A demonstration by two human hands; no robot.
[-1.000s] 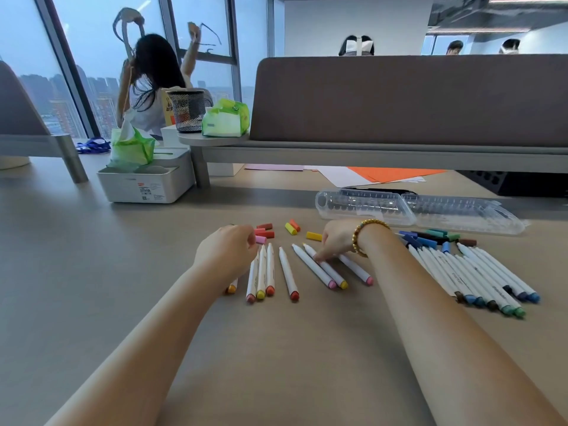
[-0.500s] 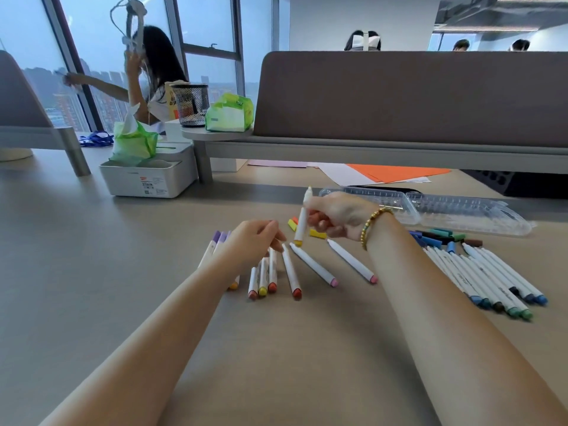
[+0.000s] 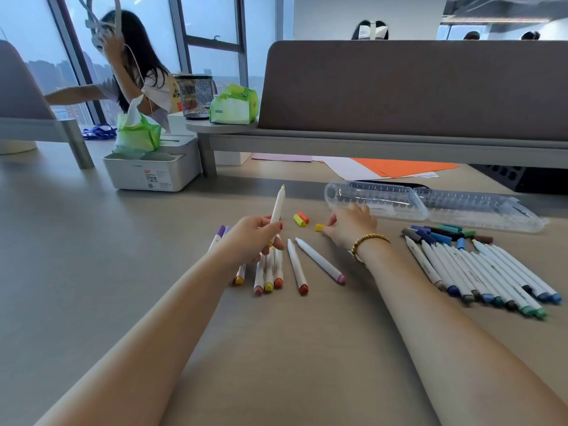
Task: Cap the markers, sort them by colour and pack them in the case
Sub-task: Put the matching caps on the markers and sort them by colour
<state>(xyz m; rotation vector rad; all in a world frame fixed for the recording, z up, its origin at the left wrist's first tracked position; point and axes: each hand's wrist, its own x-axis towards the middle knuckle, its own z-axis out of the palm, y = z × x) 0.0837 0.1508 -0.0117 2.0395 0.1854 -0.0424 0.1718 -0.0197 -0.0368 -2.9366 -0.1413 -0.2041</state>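
Your left hand (image 3: 250, 238) has its fingers (image 3: 270, 225) clamped on an uncapped yellow marker (image 3: 277, 207), tip up. Your right hand (image 3: 350, 224) pinches a yellow cap (image 3: 319, 227) on the tabletop (image 3: 92, 272). More markers (image 3: 295, 265) lie between your hands; the clear case (image 3: 430, 204) sits just beyond.

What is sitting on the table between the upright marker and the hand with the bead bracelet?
In the head view, two loose caps, a yellow cap and an orange cap, lie side by side between the uncapped marker and the right hand.
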